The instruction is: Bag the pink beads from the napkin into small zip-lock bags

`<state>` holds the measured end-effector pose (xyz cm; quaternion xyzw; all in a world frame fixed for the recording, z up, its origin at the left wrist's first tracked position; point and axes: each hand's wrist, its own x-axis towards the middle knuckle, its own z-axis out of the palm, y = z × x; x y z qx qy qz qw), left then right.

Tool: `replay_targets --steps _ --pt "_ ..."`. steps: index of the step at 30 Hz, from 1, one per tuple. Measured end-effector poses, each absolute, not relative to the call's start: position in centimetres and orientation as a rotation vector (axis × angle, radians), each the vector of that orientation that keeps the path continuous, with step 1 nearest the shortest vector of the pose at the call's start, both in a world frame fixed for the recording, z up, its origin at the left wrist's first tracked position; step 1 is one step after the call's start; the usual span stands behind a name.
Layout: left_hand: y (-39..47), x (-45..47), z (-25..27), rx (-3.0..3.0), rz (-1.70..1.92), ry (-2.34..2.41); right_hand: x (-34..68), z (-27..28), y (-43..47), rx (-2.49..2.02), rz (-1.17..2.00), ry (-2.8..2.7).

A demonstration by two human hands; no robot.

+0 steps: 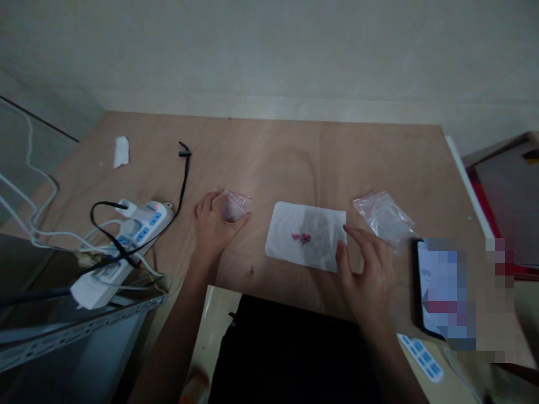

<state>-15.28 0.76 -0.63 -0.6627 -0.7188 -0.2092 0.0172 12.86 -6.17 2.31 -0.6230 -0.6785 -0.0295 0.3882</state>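
On the left of the wooden table, my left hand (pixel 215 221) curls its fingers and thumb around a small clear zip bag (pixel 236 206) with a red line along its top. A white rectangular sheet (pixel 282 247), like paper or cloth, lies flat in front of me. Several tiny pinkish-red pieces (pixel 304 238) sit near its middle, too small to name. My right hand (pixel 368 266) is at the sheet's right edge; its thumb and index finger are apart, the fingertips close to or touching that edge. Beyond this hand lies a pile of clear zip bags (pixel 385 219).
A white power strip (pixel 145 227) with plugs and tangled cables is at the left, and a black cable (pixel 184 179) reaches across the table. A phone (pixel 433 286), partly blurred, lies at the right. A white scrap (pixel 121 151) rests at the back left, before the wall.
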Motion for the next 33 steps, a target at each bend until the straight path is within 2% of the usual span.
replay_targets --steps 14,19,22,28,30,33 --pt "1.0 -15.3 -0.7 -2.143 -0.655 -2.264 10.2 2.6 -5.6 -1.448 0.11 -1.812" --pt "0.8 -14.9 0.1 -2.177 -0.786 -2.128 9.8 2.6 -5.6 -1.433 0.181 -1.784" --pt "-0.2 -13.9 1.3 -2.229 -0.988 -1.932 8.8 3.5 -4.8 -1.394 0.375 -1.703" --pt "-1.9 -10.9 3.8 -2.378 -1.22 -1.714 5.8 5.2 -1.6 -1.254 0.986 -1.661" --pt "-2.5 -10.3 4.2 -2.412 -1.261 -1.722 5.6 5.3 -1.3 -1.251 1.068 -1.624" --pt "-3.7 -9.5 4.5 -2.361 -1.504 -1.809 6.0 5.6 -1.9 -1.3 0.998 -1.556"
